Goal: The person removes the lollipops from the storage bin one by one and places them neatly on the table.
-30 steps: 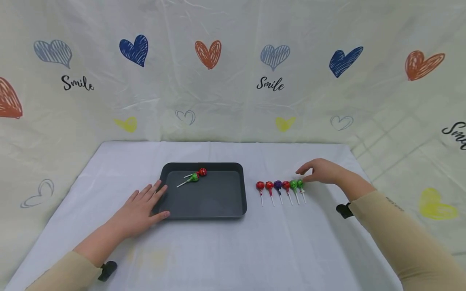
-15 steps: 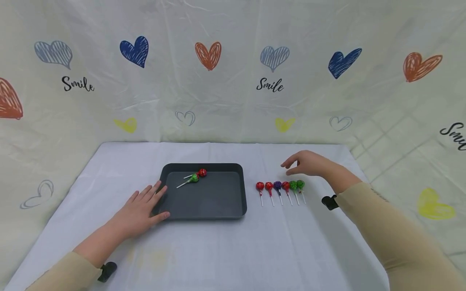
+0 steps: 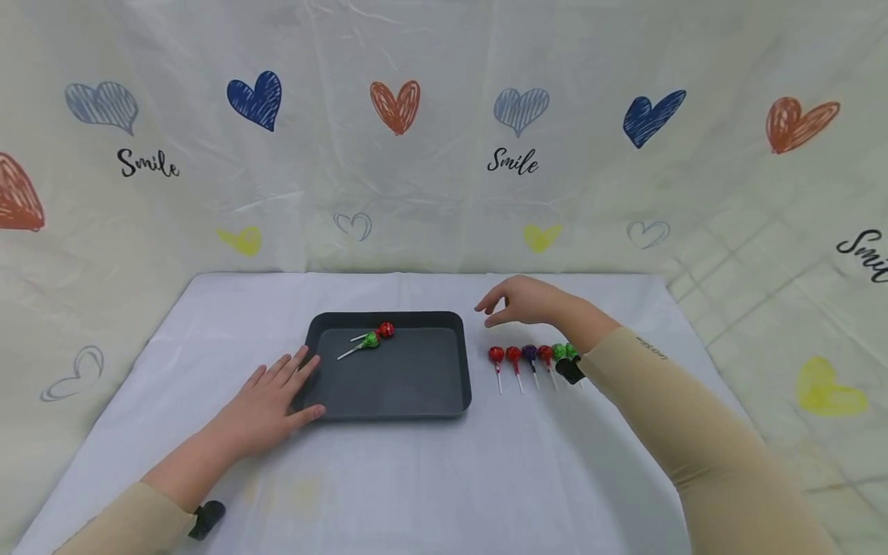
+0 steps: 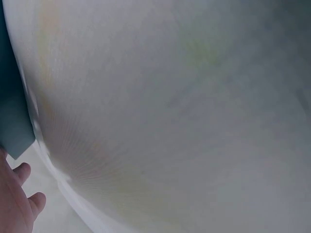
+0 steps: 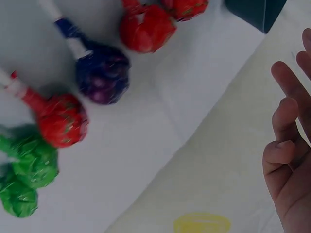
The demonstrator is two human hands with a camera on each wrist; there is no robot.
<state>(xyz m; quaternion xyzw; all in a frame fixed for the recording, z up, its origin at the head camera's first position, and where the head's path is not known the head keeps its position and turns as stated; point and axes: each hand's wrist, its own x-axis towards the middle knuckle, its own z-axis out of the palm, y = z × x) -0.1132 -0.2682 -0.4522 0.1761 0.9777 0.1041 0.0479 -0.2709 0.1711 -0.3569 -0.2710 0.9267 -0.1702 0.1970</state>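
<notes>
My left hand [image 3: 260, 408] lies with spread, straight fingers on the left edge of a dark grey tray [image 3: 409, 389]. Inside the tray, toward the back, are a red lollipop [image 3: 385, 330] and a green lollipop [image 3: 371, 340], their white sticks pointing left. Above the table, between the tray and a row of lollipops, hovers my right hand [image 3: 527, 301], fingers loosely bent and holding nothing. The row has red lollipops [image 3: 496, 354], a purple lollipop [image 3: 530, 354] and green lollipops [image 3: 559, 351]; the right sleeve and wrist camera partly cover the green ones. In the right wrist view the purple lollipop [image 5: 103, 73] shows large.
A white cloth covers the table [image 3: 416, 486]. Behind it hangs a pale curtain [image 3: 444, 177] printed with hearts and the word Smile. A black camera [image 3: 570, 370] sits on the right wrist, another camera [image 3: 206, 519] on the left.
My right hand has lifted from beside the green lollipops at the row's right end and moved left toward the tray. The left hand, tray and lollipops stay in place.
</notes>
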